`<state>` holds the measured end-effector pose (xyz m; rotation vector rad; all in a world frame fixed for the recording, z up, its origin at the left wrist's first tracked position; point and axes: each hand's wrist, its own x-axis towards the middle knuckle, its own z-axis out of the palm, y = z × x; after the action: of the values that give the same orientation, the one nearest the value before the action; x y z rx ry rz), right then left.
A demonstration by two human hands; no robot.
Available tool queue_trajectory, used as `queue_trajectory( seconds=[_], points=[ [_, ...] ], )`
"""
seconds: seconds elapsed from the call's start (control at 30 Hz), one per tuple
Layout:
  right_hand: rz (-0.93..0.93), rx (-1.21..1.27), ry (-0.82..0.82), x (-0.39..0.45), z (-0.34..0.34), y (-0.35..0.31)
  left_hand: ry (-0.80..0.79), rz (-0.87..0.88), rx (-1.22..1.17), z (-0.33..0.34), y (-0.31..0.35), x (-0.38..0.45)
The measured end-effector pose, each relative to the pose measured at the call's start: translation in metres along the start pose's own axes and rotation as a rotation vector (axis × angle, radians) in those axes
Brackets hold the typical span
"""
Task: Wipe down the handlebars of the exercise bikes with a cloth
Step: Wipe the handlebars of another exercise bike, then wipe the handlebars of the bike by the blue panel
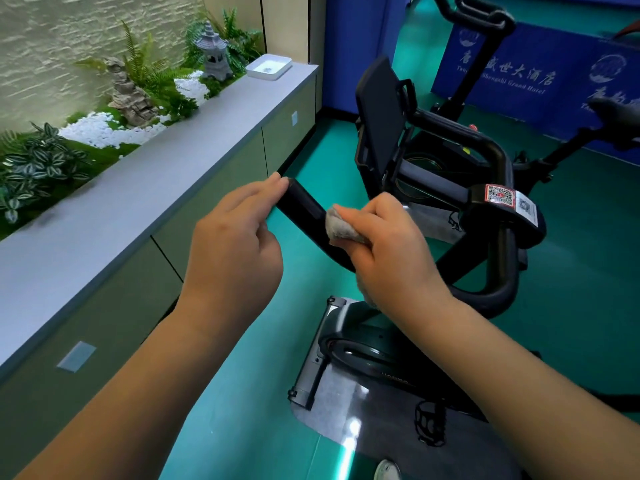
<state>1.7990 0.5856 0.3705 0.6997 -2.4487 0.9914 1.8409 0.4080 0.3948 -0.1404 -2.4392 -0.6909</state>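
Far left I see a long grey-topped cabinet ledge (pixel 166 188) with green fronts, backed by a bed of ferns, white pebbles and a small grey stone lantern (pixel 212 51); a shallow white rectangular tray (pixel 269 66) sits at its far end. My left hand (pixel 239 244) is next, fingers fairly straight, their tips touching the capped end of the black tubular handlebar (pixel 304 209) of the nearest exercise bike, not curled round it. Just right of that, my right hand (pixel 388 251) is clamped on a crumpled grey cloth (pixel 341 230), pressing it against the same bar partway along its length. Beyond stands the bike's dark flat tablet holder (pixel 381 116), and a red-and-white QR-code sticker (pixel 500 195) on the handlebar clamp. Further right, a blue banner with white lettering (pixel 533 77) stands on the teal floor (pixel 571 271).
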Motion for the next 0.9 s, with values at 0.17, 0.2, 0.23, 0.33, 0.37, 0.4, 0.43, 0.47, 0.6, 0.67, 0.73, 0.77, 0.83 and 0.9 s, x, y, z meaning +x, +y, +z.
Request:
queue_trajectory(
  seconds=[0.17, 0.2, 0.23, 0.33, 0.37, 0.4, 0.43, 0.47, 0.6, 0.67, 0.73, 0.77, 0.83, 0.9],
  points=[
    [-0.003, -0.095, -0.119, -0.021, -0.023, 0.006, -0.06, -0.017, 0.006, 0.003, 0.0, -0.008],
    [-0.012, -0.098, -0.129, -0.025, -0.024, 0.005, -0.084, -0.009, 0.016, 0.004, 0.0, -0.011],
    [-0.029, -0.1, -0.135, -0.029, -0.025, 0.003, -0.106, 0.002, 0.032, 0.005, -0.001, -0.014],
    [-0.092, -0.072, -0.149, -0.043, -0.017, -0.002, -0.127, 0.034, 0.102, 0.005, -0.004, -0.026],
    [-0.107, -0.053, -0.167, -0.047, -0.013, -0.004, -0.127, 0.036, 0.129, 0.003, -0.005, -0.031],
    [-0.115, -0.031, -0.196, -0.05, -0.008, -0.005, -0.131, 0.028, 0.16, 0.001, -0.007, -0.037],
    [-0.114, -0.005, -0.231, -0.053, -0.002, -0.005, -0.142, 0.012, 0.194, -0.001, -0.009, -0.044],
    [-0.103, 0.028, -0.267, -0.055, 0.002, -0.005, -0.153, -0.008, 0.234, -0.004, -0.011, -0.052],
    [-0.047, 0.228, -0.368, -0.061, 0.012, -0.003, -0.208, -0.12, 0.418, -0.008, -0.02, -0.096],
    [-0.053, 0.258, -0.421, -0.064, 0.015, 0.0, -0.243, -0.207, 0.49, -0.008, -0.017, -0.123],
    [-0.089, 0.258, -0.468, -0.069, 0.019, 0.004, -0.262, -0.294, 0.545, -0.008, -0.009, -0.153],
    [-0.115, 0.261, -0.494, -0.073, 0.02, 0.006, -0.259, -0.34, 0.57, -0.007, -0.002, -0.167],
    [-0.167, 0.272, -0.556, -0.082, 0.022, 0.006, -0.262, -0.451, 0.606, -0.006, 0.012, -0.196],
    [-0.224, 0.304, -0.611, -0.092, 0.024, 0.005, -0.275, -0.567, 0.644, -0.006, 0.027, -0.227]
  ],
)
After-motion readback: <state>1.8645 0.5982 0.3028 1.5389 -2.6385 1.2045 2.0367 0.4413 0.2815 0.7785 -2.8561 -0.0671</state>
